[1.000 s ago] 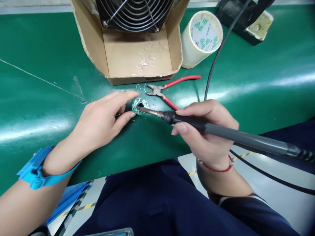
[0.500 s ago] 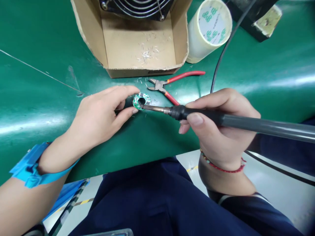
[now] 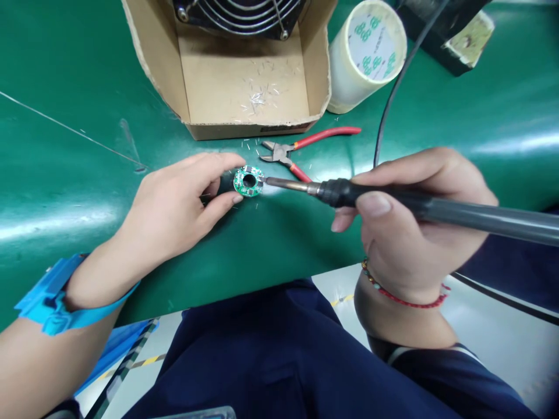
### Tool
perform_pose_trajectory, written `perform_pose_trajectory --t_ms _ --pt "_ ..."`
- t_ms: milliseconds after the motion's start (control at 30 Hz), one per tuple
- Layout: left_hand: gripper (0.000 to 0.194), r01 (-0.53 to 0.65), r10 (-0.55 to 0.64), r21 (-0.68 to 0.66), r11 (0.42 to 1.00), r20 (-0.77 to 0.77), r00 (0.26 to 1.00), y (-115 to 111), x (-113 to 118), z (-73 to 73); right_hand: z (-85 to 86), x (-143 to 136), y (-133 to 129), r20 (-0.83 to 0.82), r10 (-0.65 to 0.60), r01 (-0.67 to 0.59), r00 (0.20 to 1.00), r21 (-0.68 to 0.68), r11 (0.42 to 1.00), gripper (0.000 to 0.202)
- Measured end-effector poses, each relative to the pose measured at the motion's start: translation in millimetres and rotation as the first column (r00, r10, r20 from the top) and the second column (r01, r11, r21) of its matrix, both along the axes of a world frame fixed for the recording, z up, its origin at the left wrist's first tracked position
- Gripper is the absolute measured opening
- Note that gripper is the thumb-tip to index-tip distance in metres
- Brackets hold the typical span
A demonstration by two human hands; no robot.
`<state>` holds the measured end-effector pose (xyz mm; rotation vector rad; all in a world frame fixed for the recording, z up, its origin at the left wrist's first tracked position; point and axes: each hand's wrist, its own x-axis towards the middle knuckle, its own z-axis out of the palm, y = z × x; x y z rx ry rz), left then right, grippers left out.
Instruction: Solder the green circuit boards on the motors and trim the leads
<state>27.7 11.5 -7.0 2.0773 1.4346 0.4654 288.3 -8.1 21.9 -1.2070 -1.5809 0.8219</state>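
Green benchtop (image 3: 262, 250), streaked with glare, with an open cardboard box (image 3: 231, 131) at the far side and loose wire clippings (image 3: 257, 99) on its floor. Near the middle, just in front of the box: a ring-shaped circuit board (image 3: 241, 188), apparently capping a black body (image 3: 226, 183). Left hand (image 3: 174, 206): closed around this part, thumb below and forefinger above (other fingers mostly hidden). Right hand (image 3: 410, 256): closed pen-fashion around a soldering iron (image 3: 454, 213), well apart from the board. Principal relation: board to the left of the right hand's grip, nearly in line with the iron's shaft, with the tip at the board's right rim; touching or barely apart, impossible to tell. Long axis of the black body apparently left to right, roughly along the iron's own line, though largely masked by fingers. Nearer hand: the left, right at the board's edge. Appearance of the board: bright green, face turned toward the viewer, with a dark round opening at the centre and small dark chips and pale spots around it. Just beyond: red-handled cutters (image 3: 279, 153), jaws apart, untouched by either hand.
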Motion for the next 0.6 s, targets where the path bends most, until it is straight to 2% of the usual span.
perform_pose_trajectory --t_ms 67,133,233,267,300,367,400,467,533,600 --pt "0.037 -0.014 0.016 -0.025 1.0 0.066 0.998 0 -3 1.4 -0.6 2 3 -0.032 -0.058 0.06 0.998 0.084 0.995 0.005" --pt "0.037 -0.042 0.057 -0.071 0.997 0.229 0.972 0 -10 2.3 -5.9 8 11 -0.016 -0.144 0.145 0.989 0.181 0.973 0.006" --pt "0.024 -0.102 0.197 -0.213 0.972 0.493 0.847 2 -25 -0.8 -21.1 29 35 0.145 -0.309 0.234 0.94 0.388 0.891 0.019" --pt "0.016 -0.118 0.248 -0.259 0.959 0.558 0.791 3 -28 -2.5 -26.3 37 45 0.269 -0.322 0.19 0.908 0.421 0.887 0.024" --pt "0.01 -0.129 0.288 -0.293 0.947 0.606 0.742 5 -31 -3.8 -30.7 45 54 0.393 -0.272 0.094 0.878 0.417 0.904 0.028" --pt "0.008 -0.145 0.324 -0.319 0.937 0.63 0.706 6 -31 -3.5 -36.3 56 65 0.471 -0.2 0.019 0.859 0.362 0.932 0.034" --pt "0.01 -0.159 0.317 -0.3 0.941 0.613 0.724 6 -29 -1.7 -37.3 58 67 0.463 -0.18 0.014 0.868 0.339 0.941 0.033" --pt "0.012 -0.176 0.264 -0.21 0.962 0.537 0.801 3 -22 3.4 -36.5 53 60 0.335 -0.217 0.099 0.917 0.337 0.936 0.028" --pt "0.011 -0.163 0.192 -0.104 0.981 0.466 0.864 -2 -15 6.7 -33.7 39 43 0.115 -0.257 0.207 0.96 0.33 0.921 0.021" --pt "0.01 -0.149 0.152 -0.041 0.988 0.439 0.885 -7 -8 5.9 -31.6 24 23 -0.075 -0.178 0.192 0.981 0.266 0.945 0.016"
